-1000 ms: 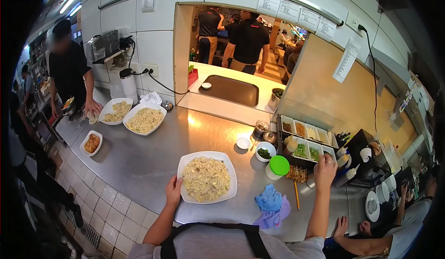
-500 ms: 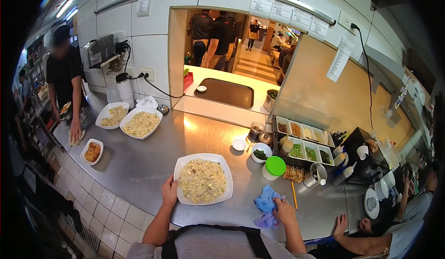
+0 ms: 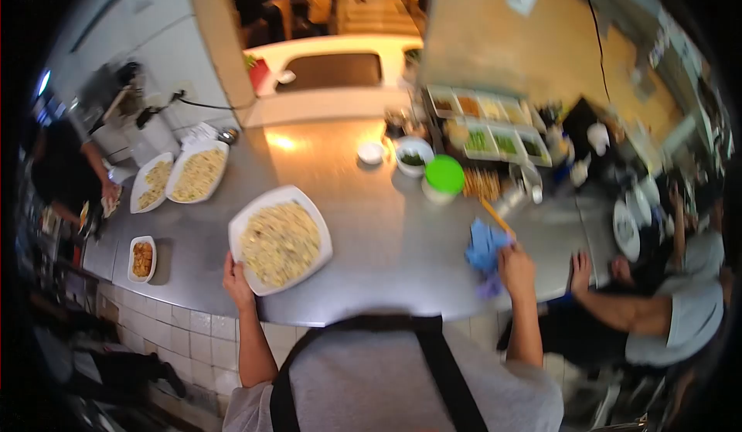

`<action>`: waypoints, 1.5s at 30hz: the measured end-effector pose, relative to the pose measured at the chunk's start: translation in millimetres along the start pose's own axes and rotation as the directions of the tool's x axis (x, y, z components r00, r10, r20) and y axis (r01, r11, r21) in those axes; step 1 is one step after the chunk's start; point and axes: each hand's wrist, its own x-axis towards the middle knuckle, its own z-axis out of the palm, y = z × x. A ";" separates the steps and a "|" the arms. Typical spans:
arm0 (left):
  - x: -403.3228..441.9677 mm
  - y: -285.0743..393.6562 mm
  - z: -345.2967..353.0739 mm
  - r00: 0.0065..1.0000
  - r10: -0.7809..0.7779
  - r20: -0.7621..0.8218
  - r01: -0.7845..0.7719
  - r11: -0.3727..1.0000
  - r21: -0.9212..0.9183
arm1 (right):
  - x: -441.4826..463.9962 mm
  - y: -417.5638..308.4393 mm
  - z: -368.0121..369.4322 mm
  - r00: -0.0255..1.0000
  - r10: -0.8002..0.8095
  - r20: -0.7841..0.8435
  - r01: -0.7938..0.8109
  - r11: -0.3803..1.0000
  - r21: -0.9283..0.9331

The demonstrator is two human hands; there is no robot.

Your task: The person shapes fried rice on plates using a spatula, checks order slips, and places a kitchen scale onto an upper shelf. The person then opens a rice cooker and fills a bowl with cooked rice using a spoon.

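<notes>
Rice bowl (image 3: 325,240), I see, lies just right of my left grip (image 3: 238,282), pinched at edge; my right grip (image 3: 516,270) pinches blue cloth (image 3: 485,242).

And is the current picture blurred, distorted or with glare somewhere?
Head view: blur softens the whole frame, smearing even the brown tray; head view: warm glare on the steel counter; head view: distortion bows the counter's near edge, and the corners are black.

Warm glare spots the counter (image 3: 371,239), and blur softens the view.
</notes>
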 end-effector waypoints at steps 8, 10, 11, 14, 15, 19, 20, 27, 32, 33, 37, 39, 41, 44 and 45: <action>-59.3 37.8 6.5 0.940 -0.335 0.066 0.334 0.861 -0.383 | -25.2 -41.1 4.3 0.993 0.010 0.121 -0.032 0.983 0.181; -66.9 33.1 -2.3 0.912 -0.373 0.172 0.410 0.794 -0.449 | -25.9 -43.4 6.0 0.985 0.017 0.170 -0.048 0.983 0.177; -70.1 30.8 -10.8 0.894 -0.388 0.225 0.448 0.755 -0.478 | -25.1 -43.3 5.8 0.981 0.020 0.193 -0.054 0.983 0.176; -78.4 3.9 -57.0 0.862 -0.353 0.363 0.492 0.755 -0.435 | -21.4 -23.5 9.6 0.983 -0.081 -0.165 0.081 0.997 -0.003; -85.0 -12.1 -75.8 0.835 -0.323 0.444 0.511 0.754 -0.413 | -25.5 -11.9 18.7 0.992 -0.037 -0.123 0.038 0.999 0.006; -119.9 -53.0 -106.7 0.681 -0.367 0.634 0.209 0.927 0.313 | -44.7 34.7 46.8 0.985 0.158 -0.068 -0.161 0.986 -0.048; -130.2 -65.2 -105.4 0.680 -0.371 0.632 0.021 0.872 0.489 | -45.4 51.6 51.6 0.970 0.227 -0.083 -0.232 0.971 -0.055; -152.6 -36.9 -30.3 0.582 0.066 0.811 -0.727 0.490 0.481 | -91.4 23.1 34.5 0.886 0.255 -0.388 -0.151 0.948 0.278; -156.6 -28.7 13.3 0.443 -0.145 0.885 -0.747 0.485 0.454 | -187.2 -73.3 66.9 0.980 0.168 0.109 -0.197 0.903 0.382; -159.5 -32.1 17.1 0.409 -0.164 0.898 -0.723 0.542 0.429 | -207.3 -82.6 78.7 0.974 0.145 0.173 -0.205 0.890 0.408; -180.9 -22.5 25.2 0.233 -0.032 0.972 -0.667 0.723 0.183 | -266.5 -71.1 121.8 0.863 0.155 0.481 -0.314 0.911 0.269; -191.5 -5.2 27.6 0.196 -0.033 0.980 -0.696 0.699 0.162 | -288.1 -55.7 152.0 0.826 0.290 0.483 -0.454 0.851 0.264; -201.6 -3.7 36.4 0.139 -0.030 0.990 -0.713 0.690 0.121 | -299.5 -27.0 168.9 0.755 0.490 0.435 -0.633 0.717 0.291; -218.5 11.0 48.8 0.118 -0.063 0.991 -0.652 0.748 0.125 | -307.5 29.0 210.0 0.611 0.644 0.461 -0.789 0.452 0.415; -224.6 15.3 52.2 0.111 -0.069 0.991 -0.641 0.757 0.125 | -299.6 43.0 204.8 0.452 0.665 0.594 -0.871 0.186 0.454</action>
